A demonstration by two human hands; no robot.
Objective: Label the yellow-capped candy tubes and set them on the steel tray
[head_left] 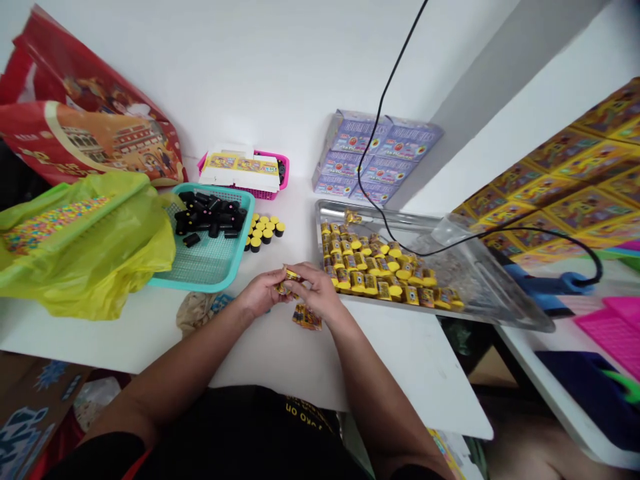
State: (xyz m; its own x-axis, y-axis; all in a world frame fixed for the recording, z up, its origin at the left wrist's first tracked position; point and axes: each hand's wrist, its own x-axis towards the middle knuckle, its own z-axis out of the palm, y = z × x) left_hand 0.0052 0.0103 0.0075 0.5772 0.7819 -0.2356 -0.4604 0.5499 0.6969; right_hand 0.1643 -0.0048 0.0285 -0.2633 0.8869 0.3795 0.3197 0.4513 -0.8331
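Observation:
My left hand (263,293) and my right hand (317,290) meet over the white table (400,360), both closed around a small yellow wrapped piece (289,279). A little heap of yellow wrappers (307,317) lies just under my right hand. To the right, a metal tray (500,293) holds rows of finished yellow wrapped pieces (375,267). To the left, a teal basket (210,267) carries several black tubes (207,217). Several black pieces with yellow caps (263,232) stand beside the basket.
A yellow plastic bag (85,247) with colourful sweets lies at the left, a red bag (90,127) behind it. A pink basket (260,173) and purple boxes (370,157) stand at the wall. A black cable (400,60) hangs across the tray. Yellow boxes (575,180) are stacked at the right.

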